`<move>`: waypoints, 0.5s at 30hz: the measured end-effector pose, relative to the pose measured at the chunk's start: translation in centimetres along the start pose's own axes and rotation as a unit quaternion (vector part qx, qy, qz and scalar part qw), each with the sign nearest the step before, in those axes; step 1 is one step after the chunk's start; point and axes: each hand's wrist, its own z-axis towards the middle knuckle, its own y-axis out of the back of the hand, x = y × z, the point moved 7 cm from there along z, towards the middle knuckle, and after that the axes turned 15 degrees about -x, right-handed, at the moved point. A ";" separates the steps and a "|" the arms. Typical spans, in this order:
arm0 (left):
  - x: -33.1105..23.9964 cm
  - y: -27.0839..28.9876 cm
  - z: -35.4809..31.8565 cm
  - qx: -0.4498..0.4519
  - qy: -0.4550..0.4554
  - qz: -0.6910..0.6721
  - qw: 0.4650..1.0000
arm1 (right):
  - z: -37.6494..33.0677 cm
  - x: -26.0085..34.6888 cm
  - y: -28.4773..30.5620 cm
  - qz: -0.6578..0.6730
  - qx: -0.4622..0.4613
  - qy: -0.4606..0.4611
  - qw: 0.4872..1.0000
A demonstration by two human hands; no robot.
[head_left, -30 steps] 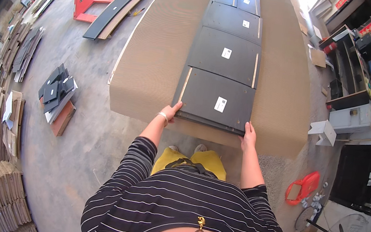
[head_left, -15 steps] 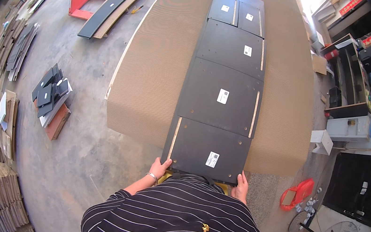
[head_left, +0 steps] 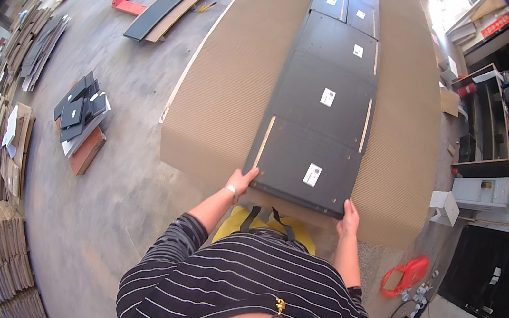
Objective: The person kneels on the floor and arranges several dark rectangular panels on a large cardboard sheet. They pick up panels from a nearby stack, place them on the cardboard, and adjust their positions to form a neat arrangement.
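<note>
Presently my hands are well apart, left hand (head_left: pixel 240 182) and right hand (head_left: pixel 348 220) clamped on the near corners of the dark panel (head_left: pixel 293 164), any fingers underneath hidden. It lies nearest me in a row of similar panels (head_left: pixel 308 79) on corrugated cardboard (head_left: pixel 217 102). Judgement: stiff, moderately heavy, smooth enough to slide, corners liable to chip. Best hold: opposite side edges, kept level.
</note>
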 end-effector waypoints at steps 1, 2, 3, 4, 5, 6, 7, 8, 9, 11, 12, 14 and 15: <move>-0.5 -0.2 0.6 -0.013 0.006 0.011 1.000 | 0.6 0.2 -0.3 -0.015 -0.015 -0.016 1.000; -1.2 -0.5 1.1 -0.005 -0.006 -0.003 1.000 | 0.9 0.6 -0.9 -0.010 -0.006 -0.016 1.000; -1.5 -0.7 1.5 -0.008 -0.011 -0.007 1.000 | 1.2 0.9 -1.1 -0.008 -0.004 -0.013 1.000; -1.8 -0.7 1.7 -0.018 -0.019 -0.004 1.000 | 1.4 1.1 -1.5 -0.007 0.005 -0.007 1.000; -1.9 -0.7 1.8 -0.019 -0.017 -0.015 1.000 | 1.6 1.1 -1.6 -0.016 -0.002 -0.015 1.000; -2.1 -0.7 1.9 -0.028 -0.023 -0.019 0.999 | 1.7 1.1 -1.8 -0.022 -0.001 -0.017 1.000; -2.3 -0.6 1.9 -0.036 -0.034 -0.022 0.999 | 1.9 1.0 -1.8 -0.027 -0.002 -0.025 0.999; -2.4 -0.6 1.9 -0.039 -0.033 -0.019 0.998 | 2.1 1.0 -1.8 -0.041 -0.007 -0.029 0.999; -2.6 -0.7 1.9 -0.032 -0.037 -0.016 0.999 | 2.1 1.2 -2.0 -0.042 -0.001 -0.020 0.999; -2.6 -0.7 2.1 -0.038 -0.035 0.020 0.998 | 2.1 1.0 -1.9 -0.045 -0.015 -0.037 0.998; -2.7 -0.8 2.2 -0.026 -0.048 0.011 0.998 | 1.8 1.1 -2.1 -0.046 -0.005 -0.021 0.999; -1.7 -0.8 2.6 -0.002 -0.019 -0.064 0.998 | 1.0 0.5 -1.7 -0.058 -0.039 -0.016 0.997; -1.1 -1.1 2.7 0.034 -0.003 -0.154 0.988 | 0.2 -0.1 -1.6 -0.014 -0.043 -0.033 0.998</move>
